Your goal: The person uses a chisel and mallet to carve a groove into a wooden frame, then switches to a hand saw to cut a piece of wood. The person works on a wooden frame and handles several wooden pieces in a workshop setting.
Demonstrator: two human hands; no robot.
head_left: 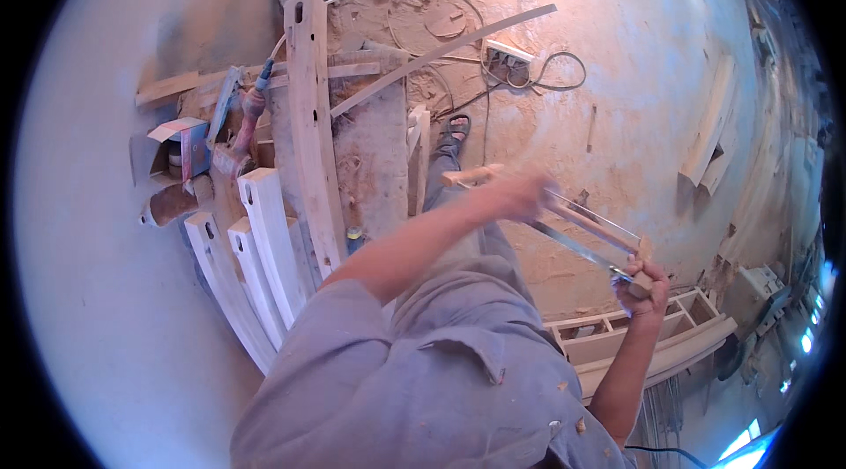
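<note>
A wooden frame saw (592,227) spans the gap between my two hands, its thin metal blade (575,247) on the near side and a taut cord or wire along the far side. My right hand (643,291) is closed round the saw's near right end, by the blade's end fitting. My left hand (522,193) is over the saw's other end. Motion smears it, so its fingers and exact hold cannot be made out. A pale wooden piece (469,175) sticks out to the left of that hand; whether it belongs to the saw is hidden.
Mortised wooden beams (308,116) stand at my left, with shorter posts (264,222) beside them. A red power tool (249,114) and an open box (181,147) lie beyond. Cables and an extension socket (511,55) cross the dusty floor. A slatted wooden frame (608,347) is at right.
</note>
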